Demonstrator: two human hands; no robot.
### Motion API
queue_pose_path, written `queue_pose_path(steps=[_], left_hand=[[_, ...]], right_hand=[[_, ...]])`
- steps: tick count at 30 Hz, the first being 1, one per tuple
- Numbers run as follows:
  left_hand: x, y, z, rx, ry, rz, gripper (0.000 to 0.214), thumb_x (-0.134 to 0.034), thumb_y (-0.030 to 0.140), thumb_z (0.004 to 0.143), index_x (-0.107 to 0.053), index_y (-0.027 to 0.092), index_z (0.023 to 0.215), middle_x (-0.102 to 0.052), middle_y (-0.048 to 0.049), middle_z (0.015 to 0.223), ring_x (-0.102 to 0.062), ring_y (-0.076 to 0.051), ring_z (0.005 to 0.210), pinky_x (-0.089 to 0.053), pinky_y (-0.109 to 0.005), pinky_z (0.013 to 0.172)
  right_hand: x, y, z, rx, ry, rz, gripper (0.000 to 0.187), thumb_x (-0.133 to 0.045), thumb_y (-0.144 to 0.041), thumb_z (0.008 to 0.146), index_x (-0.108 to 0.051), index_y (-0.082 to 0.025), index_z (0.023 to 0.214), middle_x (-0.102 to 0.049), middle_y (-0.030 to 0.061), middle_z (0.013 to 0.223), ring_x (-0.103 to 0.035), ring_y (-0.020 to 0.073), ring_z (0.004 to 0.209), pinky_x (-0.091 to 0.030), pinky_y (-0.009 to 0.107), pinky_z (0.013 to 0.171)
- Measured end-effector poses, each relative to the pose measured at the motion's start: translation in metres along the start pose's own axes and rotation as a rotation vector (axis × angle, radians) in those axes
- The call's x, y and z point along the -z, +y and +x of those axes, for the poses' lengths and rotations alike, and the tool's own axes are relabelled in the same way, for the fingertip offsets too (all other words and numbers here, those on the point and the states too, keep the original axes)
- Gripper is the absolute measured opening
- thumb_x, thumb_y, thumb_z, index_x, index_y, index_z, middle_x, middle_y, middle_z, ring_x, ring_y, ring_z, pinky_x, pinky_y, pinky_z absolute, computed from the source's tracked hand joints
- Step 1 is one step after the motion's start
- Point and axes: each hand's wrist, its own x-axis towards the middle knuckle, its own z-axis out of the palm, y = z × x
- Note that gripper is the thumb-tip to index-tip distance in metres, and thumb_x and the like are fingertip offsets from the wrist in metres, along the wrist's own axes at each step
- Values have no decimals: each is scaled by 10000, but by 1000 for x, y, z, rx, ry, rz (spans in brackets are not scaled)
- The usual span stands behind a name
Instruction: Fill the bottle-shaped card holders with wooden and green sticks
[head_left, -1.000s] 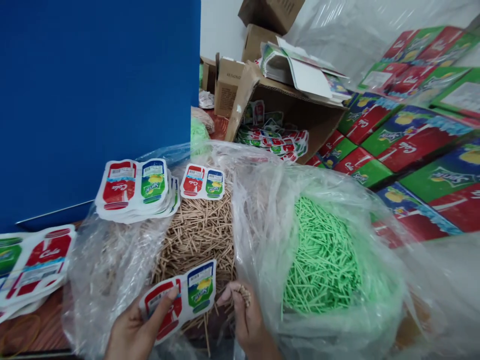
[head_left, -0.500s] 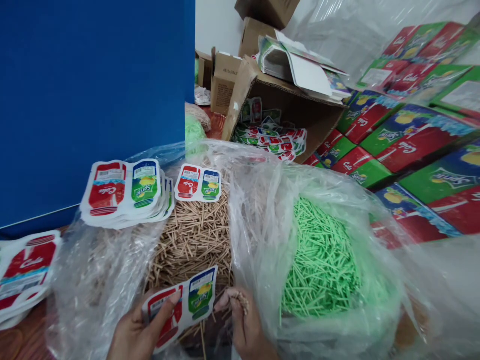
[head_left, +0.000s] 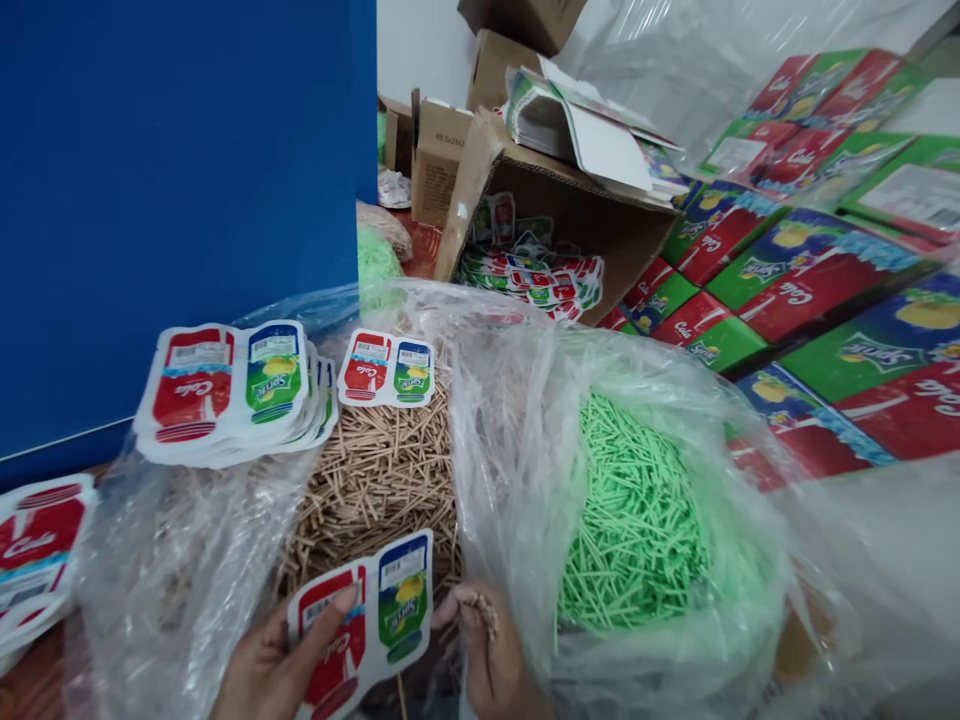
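My left hand (head_left: 277, 660) grips a flat double pouch (head_left: 405, 598) printed with a red Cola jar and a green and blue Sprite jar, its thumb across the red half. Just right of the pouch, my right hand (head_left: 491, 650) is closed around a small bundle of brown sticks (head_left: 480, 608), whose ends show at the curled fingers. Both hands are over the near side of a clear plastic bag filled with loose brown sticks (head_left: 379, 470). A single double pouch (head_left: 387, 369) lies on the far part of these sticks, beside a stack of the same pouches (head_left: 225, 390).
At right, an open plastic bag holds green sticks (head_left: 634, 520). Behind it, a cardboard box (head_left: 637, 225) on its side contains many pouches. Printed cartons (head_left: 817, 270) are stacked at right. A blue panel (head_left: 172, 180) stands at left, with more pouches (head_left: 41, 550) below it.
The pouch in my left hand is tilted slightly more upright. My right hand keeps its bundle of sticks near the same place. The surroundings have shifted a little left in view.
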Motion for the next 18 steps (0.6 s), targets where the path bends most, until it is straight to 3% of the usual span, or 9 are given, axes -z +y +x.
queue_pose_path(steps=[3,11,18], left_hand=[[2,-1,-2,-22,-70,-20,394,-854,406,506,-610,202,737,-715,20,516,-691,-257,478,-553,-308,438],[-1,-1,-5,-100,-153,-49,426,-850,453,523,-661,195,803,-750,2,627,-702,-235,512,-563,-289,479],[-2,-10,4,-106,-329,63,307,-791,464,617,-727,184,725,-718,-3,542,-689,-220,496,-547,-260,473]], right_hand=[[1,0,-1,0,6,-14,348,-311,-436,993,-572,-207,979,-666,44,798,-626,167,713,-482,292,711],[0,6,-4,5,14,-61,331,-311,-430,990,-564,-215,993,-657,48,782,-614,180,704,-478,316,712],[1,2,-4,8,-3,-31,335,-315,-444,990,-569,-226,998,-661,48,813,-609,175,726,-478,306,711]])
